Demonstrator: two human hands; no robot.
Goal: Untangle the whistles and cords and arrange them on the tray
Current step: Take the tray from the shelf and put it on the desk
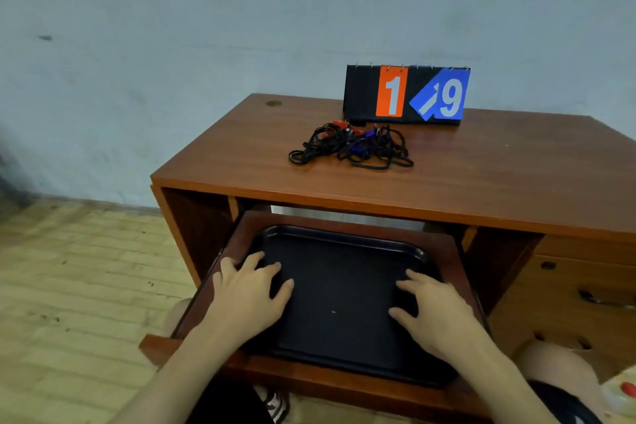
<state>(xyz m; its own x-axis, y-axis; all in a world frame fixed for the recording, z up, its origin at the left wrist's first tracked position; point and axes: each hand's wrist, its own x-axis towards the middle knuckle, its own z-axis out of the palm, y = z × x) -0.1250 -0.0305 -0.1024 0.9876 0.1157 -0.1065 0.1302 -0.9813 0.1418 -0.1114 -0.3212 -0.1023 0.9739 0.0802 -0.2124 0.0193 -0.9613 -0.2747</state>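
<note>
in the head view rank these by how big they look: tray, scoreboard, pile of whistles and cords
1. tray, plainly the largest, though also nearest the camera.
2. scoreboard and pile of whistles and cords: similar width, too close to rank; the pile is loose loops with no firm outline.

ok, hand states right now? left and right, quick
Left hand: open, fingers spread flat on the black tray, holding nothing.
Right hand: open, resting on the tray, holding nothing.
</note>
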